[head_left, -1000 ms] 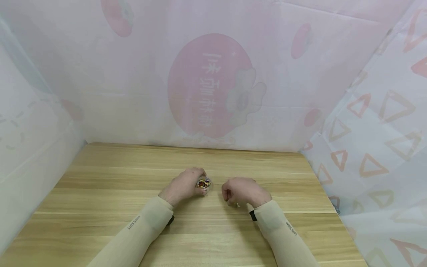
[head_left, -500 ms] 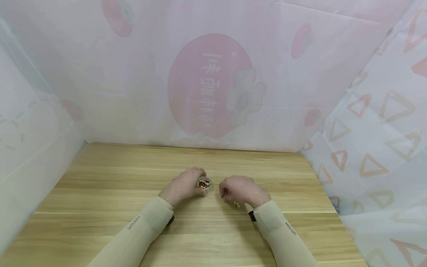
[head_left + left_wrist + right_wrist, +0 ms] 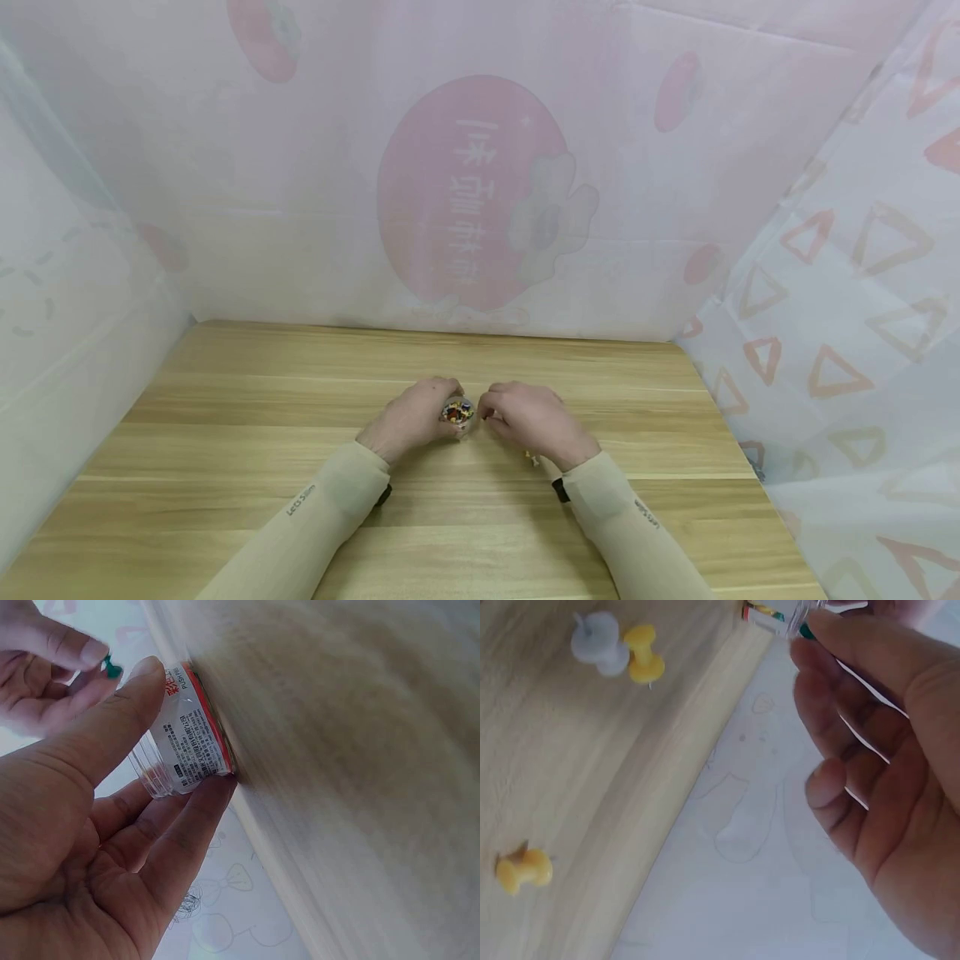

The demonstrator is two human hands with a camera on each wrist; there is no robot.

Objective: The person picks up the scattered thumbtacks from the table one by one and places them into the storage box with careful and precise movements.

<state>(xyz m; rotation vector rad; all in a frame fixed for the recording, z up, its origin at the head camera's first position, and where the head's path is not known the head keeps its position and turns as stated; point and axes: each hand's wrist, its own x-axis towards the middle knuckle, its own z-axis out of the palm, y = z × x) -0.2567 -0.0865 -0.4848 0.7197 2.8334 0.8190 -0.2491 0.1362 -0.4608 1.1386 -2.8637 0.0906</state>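
Observation:
A small clear push-pin jar (image 3: 184,742), labelled in red, white and black, stands on the table, coloured pins visible inside through its open mouth (image 3: 457,412). My left hand (image 3: 410,421) grips it, thumb on one side and fingers on the other. Just right of the jar is my right hand (image 3: 536,421), pinching a green push pin (image 3: 112,668) between thumb and index finger, close to the jar's mouth but outside it. Under the right wrist, a white push pin (image 3: 598,643) and a yellow push pin (image 3: 644,654) lie together; another yellow push pin (image 3: 525,868) lies apart.
The wood-grain table (image 3: 300,533) ends at a back wall hung with pale pink printed sheeting (image 3: 315,208). Patterned sheets (image 3: 840,450) also close in the right and left sides.
My right hand has moved left and away from me, coming close to the jar. More of the loose pins shows behind it. The left hand and jar stay put.

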